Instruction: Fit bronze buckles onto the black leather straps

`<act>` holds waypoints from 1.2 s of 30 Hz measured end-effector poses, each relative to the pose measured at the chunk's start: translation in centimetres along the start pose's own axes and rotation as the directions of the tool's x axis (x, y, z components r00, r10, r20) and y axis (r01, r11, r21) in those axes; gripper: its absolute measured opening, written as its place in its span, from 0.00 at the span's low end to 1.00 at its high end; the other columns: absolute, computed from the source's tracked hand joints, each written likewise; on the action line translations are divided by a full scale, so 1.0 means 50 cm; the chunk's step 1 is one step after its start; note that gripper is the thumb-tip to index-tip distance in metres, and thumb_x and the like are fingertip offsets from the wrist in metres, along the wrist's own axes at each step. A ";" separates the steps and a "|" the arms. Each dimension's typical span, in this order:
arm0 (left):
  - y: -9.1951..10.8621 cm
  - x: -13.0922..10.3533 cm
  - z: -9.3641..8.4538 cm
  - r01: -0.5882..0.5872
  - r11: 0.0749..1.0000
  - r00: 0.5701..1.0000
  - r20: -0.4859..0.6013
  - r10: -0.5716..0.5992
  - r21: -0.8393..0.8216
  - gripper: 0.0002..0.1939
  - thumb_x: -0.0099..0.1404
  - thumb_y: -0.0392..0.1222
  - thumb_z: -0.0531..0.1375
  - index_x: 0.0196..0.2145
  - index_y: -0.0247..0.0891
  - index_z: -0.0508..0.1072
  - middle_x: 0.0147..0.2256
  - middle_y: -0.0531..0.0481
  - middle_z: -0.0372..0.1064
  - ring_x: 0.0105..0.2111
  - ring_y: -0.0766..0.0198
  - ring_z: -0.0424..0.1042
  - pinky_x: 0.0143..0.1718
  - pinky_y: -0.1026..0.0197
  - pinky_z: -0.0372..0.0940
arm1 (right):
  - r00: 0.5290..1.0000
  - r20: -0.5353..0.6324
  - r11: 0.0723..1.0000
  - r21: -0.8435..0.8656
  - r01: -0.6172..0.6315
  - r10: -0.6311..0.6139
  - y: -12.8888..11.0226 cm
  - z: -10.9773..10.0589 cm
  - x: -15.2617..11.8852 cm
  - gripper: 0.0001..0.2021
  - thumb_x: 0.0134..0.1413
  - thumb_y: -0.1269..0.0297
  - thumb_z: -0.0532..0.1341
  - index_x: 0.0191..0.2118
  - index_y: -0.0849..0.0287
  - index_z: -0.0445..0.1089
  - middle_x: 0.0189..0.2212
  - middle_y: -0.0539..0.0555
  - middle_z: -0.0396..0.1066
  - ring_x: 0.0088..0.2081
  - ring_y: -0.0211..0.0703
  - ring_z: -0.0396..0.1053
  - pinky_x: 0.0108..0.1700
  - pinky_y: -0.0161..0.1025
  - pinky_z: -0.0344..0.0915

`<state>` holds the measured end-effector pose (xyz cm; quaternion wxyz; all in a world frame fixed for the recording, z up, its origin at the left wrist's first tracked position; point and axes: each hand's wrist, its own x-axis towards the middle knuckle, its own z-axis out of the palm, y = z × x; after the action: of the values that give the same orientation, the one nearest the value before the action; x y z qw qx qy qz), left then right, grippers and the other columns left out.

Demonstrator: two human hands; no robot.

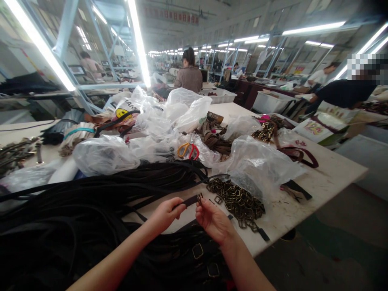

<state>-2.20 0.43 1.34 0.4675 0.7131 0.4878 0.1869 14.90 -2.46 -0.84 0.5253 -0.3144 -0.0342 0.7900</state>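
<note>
My left hand is closed on a black strap, pinching it a little short of its end. At that end my right hand pinches a small brass-coloured buckle, which meets the strap; whether the strap passes through it I cannot tell. Just right of my hands lies a heap of similar metal buckles, partly under a clear plastic bag. Long black straps cover the table's left and front. Below my right hand, a square buckle rests among black straps.
Scissors with yellow and red handles lie on plastic bags behind the straps. Brown straps and more bags are piled further back. The table's right edge drops to the floor. A person is beyond the table.
</note>
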 end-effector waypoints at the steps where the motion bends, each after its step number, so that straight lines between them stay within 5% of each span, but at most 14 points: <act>1: 0.001 0.000 -0.006 -0.014 0.999 1.000 0.014 0.014 0.031 0.16 0.59 0.50 0.49 0.23 0.36 0.63 0.19 0.58 0.55 0.22 0.70 0.56 0.25 0.68 0.52 | 0.999 0.012 0.999 0.016 -0.036 0.036 0.000 -0.001 -0.002 0.06 0.42 0.71 0.64 0.29 0.62 0.67 0.24 0.48 0.69 0.23 0.29 0.67 0.27 0.27 0.66; 6: 0.013 -0.002 -0.036 -0.047 0.996 0.994 0.103 0.040 0.072 0.15 0.59 0.50 0.49 0.23 0.36 0.64 0.20 0.57 0.55 0.22 0.70 0.55 0.25 0.68 0.52 | 0.987 0.078 0.988 0.064 -0.143 0.138 -0.002 0.001 -0.010 0.05 0.44 0.70 0.63 0.29 0.63 0.67 0.24 0.49 0.67 0.23 0.27 0.64 0.26 0.25 0.63; 13: 0.024 -0.002 -0.059 0.031 0.996 0.952 0.307 -0.004 -0.081 0.15 0.59 0.49 0.50 0.33 0.34 0.68 0.20 0.58 0.54 0.21 0.71 0.53 0.23 0.69 0.51 | 0.945 0.196 0.945 0.150 -0.291 0.260 0.005 0.000 -0.007 0.06 0.45 0.70 0.63 0.32 0.63 0.66 0.24 0.47 0.64 0.24 0.26 0.61 0.26 0.24 0.62; 18: 0.015 0.000 -0.066 -0.025 0.998 0.961 0.277 0.010 0.051 0.15 0.60 0.49 0.50 0.33 0.36 0.70 0.22 0.57 0.57 0.22 0.71 0.55 0.23 0.69 0.52 | 0.909 0.269 0.911 0.177 -0.373 0.320 0.018 -0.010 -0.004 0.09 0.45 0.70 0.63 0.34 0.65 0.64 0.25 0.48 0.63 0.25 0.26 0.61 0.28 0.24 0.61; 25: 0.029 0.004 -0.068 -0.242 0.939 0.952 0.245 0.182 0.243 0.13 0.61 0.45 0.49 0.32 0.38 0.71 0.28 0.54 0.67 0.29 0.67 0.63 0.32 0.68 0.57 | 0.885 0.270 0.886 0.170 -0.432 0.380 0.039 -0.008 0.006 0.09 0.45 0.71 0.62 0.34 0.65 0.64 0.24 0.47 0.64 0.23 0.25 0.61 0.26 0.23 0.61; 30: 0.028 -0.002 -0.034 -0.209 0.962 0.978 0.067 0.200 0.175 0.12 0.60 0.44 0.51 0.41 0.39 0.65 0.34 0.52 0.68 0.33 0.66 0.66 0.36 0.65 0.61 | 0.989 0.073 0.988 0.078 -0.132 0.126 0.055 0.008 0.017 0.09 0.41 0.75 0.64 0.30 0.62 0.64 0.22 0.46 0.65 0.22 0.26 0.61 0.24 0.24 0.60; 36: 0.004 0.019 0.004 -0.264 0.904 0.939 -0.126 0.321 0.337 0.14 0.60 0.41 0.53 0.45 0.43 0.66 0.38 0.50 0.69 0.37 0.64 0.67 0.40 0.62 0.60 | 0.984 0.001 0.979 -0.104 0.176 -0.177 0.055 0.026 0.028 0.12 0.35 0.70 0.67 0.28 0.61 0.63 0.19 0.44 0.63 0.20 0.27 0.59 0.23 0.26 0.57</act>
<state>-1.50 1.14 1.22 0.2687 0.8239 0.4384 0.2382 11.65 -2.14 -1.49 0.5765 -0.3403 -0.1008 0.7360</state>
